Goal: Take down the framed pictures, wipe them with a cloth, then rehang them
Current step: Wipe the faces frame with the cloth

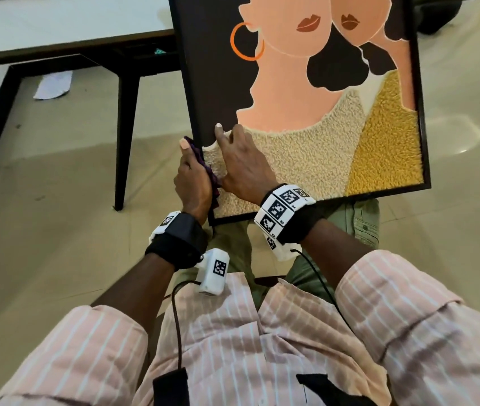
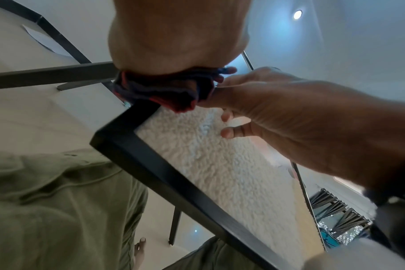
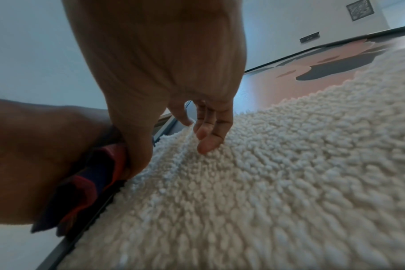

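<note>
Glossy beige tiled floor (image 1: 66, 159); dark-legged white table (image 1: 57, 27) at upper left; scrap of white paper (image 1: 52, 86) beneath it.

Framed picture (image 1: 306, 118): black frame, two stylised faces, tufted cream and mustard panels. Off the wall, propped tilted on the lap over olive trousers (image 1: 335, 224), lower edge nearest the body.

Cloth (image 1: 208, 171): dark purple with red edging, bunched, pressed against the left frame edge near the lower corner.

Left hand (image 1: 193, 183): fingers curled round the cloth, thumb up along the frame's outer side; gripping both cloth and edge, seemingly.

Right hand (image 1: 243, 162): laid on the cream tufted area just beside the cloth, fingers loosely extended, tips touching the pile, nothing held; thumb meeting the cloth in the wrist views.

Step judged in hand: wiping, at the left border. Remaining, by the look of it: other edges and the face, then rehanging. Next move calls for drawing the cloth along the frame while steadying the picture; light pressure advisable over loose tufting.
</note>
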